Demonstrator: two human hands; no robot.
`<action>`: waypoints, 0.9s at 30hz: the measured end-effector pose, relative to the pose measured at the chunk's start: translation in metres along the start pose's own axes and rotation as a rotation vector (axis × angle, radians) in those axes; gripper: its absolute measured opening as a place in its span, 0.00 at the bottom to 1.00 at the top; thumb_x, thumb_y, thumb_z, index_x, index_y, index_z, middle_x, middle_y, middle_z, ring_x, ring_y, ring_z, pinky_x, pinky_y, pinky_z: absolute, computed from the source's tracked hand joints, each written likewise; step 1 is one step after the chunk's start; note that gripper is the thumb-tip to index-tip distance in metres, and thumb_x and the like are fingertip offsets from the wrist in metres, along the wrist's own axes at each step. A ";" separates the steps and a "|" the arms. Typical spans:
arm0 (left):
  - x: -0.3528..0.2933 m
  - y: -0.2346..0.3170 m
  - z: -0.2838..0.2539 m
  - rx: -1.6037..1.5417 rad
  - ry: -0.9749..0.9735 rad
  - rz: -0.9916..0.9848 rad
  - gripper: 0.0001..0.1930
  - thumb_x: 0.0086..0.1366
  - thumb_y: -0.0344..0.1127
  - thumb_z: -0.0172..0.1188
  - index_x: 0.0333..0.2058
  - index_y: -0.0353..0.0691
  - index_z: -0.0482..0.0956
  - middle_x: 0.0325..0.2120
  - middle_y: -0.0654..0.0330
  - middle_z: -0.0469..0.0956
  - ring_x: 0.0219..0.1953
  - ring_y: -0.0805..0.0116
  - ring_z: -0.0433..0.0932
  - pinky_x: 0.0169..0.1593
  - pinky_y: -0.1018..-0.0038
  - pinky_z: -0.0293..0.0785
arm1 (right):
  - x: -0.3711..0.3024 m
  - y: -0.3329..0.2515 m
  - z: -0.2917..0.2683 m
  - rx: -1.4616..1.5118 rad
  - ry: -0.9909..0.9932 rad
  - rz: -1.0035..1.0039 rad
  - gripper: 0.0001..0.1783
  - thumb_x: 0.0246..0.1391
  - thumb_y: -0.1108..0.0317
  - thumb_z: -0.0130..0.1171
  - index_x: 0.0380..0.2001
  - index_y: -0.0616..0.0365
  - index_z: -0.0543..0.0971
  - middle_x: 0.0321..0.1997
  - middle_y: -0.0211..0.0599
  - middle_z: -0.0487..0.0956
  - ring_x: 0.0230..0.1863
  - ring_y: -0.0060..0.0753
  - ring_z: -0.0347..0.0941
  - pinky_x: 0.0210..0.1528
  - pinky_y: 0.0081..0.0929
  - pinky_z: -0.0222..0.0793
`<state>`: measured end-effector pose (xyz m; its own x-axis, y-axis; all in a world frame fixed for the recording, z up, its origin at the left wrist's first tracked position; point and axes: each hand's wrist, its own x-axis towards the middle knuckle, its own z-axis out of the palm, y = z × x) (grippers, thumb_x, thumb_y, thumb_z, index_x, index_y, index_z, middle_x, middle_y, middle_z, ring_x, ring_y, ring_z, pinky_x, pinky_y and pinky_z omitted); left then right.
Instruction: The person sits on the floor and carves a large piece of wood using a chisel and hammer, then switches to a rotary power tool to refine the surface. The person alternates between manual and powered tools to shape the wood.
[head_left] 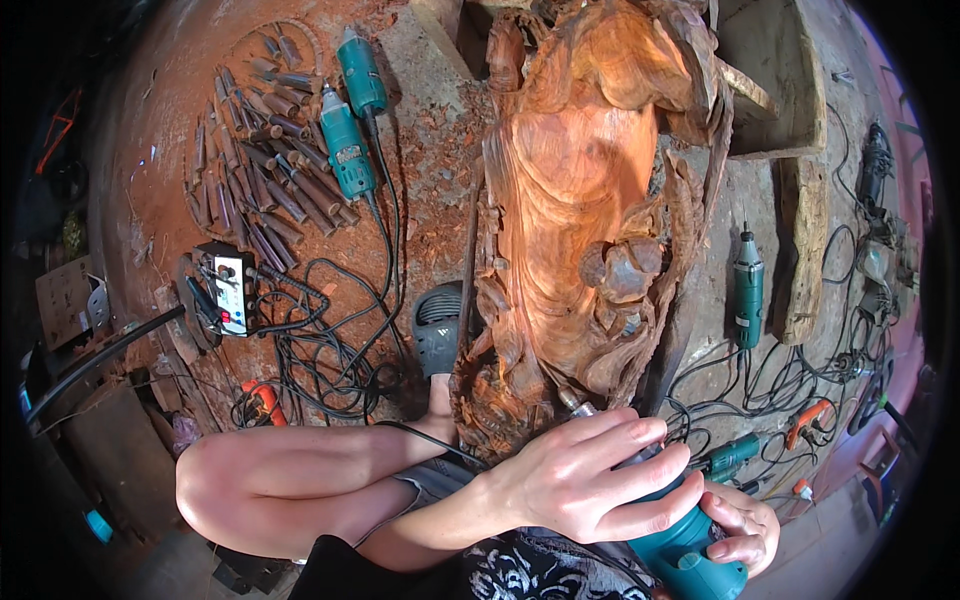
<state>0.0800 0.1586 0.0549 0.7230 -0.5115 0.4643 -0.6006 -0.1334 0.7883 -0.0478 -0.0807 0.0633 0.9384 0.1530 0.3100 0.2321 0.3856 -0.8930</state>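
Both hands, the left hand [585,480] and right hand [742,530], clench the teal grinder [685,560], carving the wood sculpture [575,200]; next it needs slow, steady pushes.

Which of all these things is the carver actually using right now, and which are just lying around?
In use:
left hand
right hand
teal grinder held in both hands
carved wood, with the grinder's tip at its near end

Lying about:
two teal grinders
chisels
power strip
another teal grinder
tangled cables
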 end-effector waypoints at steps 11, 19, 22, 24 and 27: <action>0.001 0.009 0.011 -0.024 -0.005 0.016 0.15 0.56 0.37 0.64 0.43 0.42 0.84 0.38 0.59 0.80 0.36 0.62 0.81 0.36 0.72 0.80 | -0.009 0.010 0.004 0.005 0.069 -0.074 0.38 0.36 0.71 0.83 0.46 0.64 0.67 0.57 0.59 0.66 0.68 0.72 0.66 0.67 0.55 0.70; 0.001 0.009 0.013 0.012 -0.060 0.022 0.17 0.56 0.38 0.64 0.45 0.43 0.84 0.39 0.58 0.79 0.37 0.60 0.81 0.36 0.71 0.81 | -0.010 0.014 0.011 0.018 0.125 -0.074 0.38 0.33 0.73 0.84 0.43 0.64 0.66 0.51 0.53 0.73 0.67 0.70 0.69 0.66 0.50 0.73; 0.006 0.003 0.012 0.019 -0.005 0.025 0.17 0.50 0.37 0.66 0.41 0.45 0.88 0.34 0.61 0.82 0.33 0.65 0.82 0.30 0.76 0.79 | -0.011 0.013 0.011 0.035 0.150 -0.080 0.38 0.31 0.73 0.85 0.42 0.64 0.66 0.48 0.51 0.75 0.66 0.69 0.70 0.65 0.49 0.74; 0.006 0.002 0.011 0.029 -0.008 0.027 0.16 0.51 0.37 0.66 0.40 0.45 0.88 0.34 0.61 0.82 0.33 0.65 0.82 0.30 0.76 0.79 | -0.026 0.028 0.011 0.002 0.175 -0.228 0.38 0.31 0.73 0.85 0.41 0.65 0.66 0.44 0.47 0.75 0.64 0.68 0.72 0.64 0.45 0.76; 0.009 0.004 0.013 0.012 -0.035 0.009 0.16 0.51 0.37 0.66 0.40 0.45 0.88 0.35 0.61 0.82 0.33 0.65 0.82 0.30 0.76 0.79 | -0.012 0.050 0.020 0.081 0.252 -0.491 0.40 0.30 0.70 0.86 0.40 0.65 0.65 0.42 0.44 0.75 0.62 0.67 0.74 0.63 0.40 0.77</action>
<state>0.0792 0.1421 0.0568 0.7057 -0.5417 0.4567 -0.6112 -0.1393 0.7791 -0.0522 -0.0449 0.0214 0.7593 -0.2806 0.5872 0.6466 0.4269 -0.6322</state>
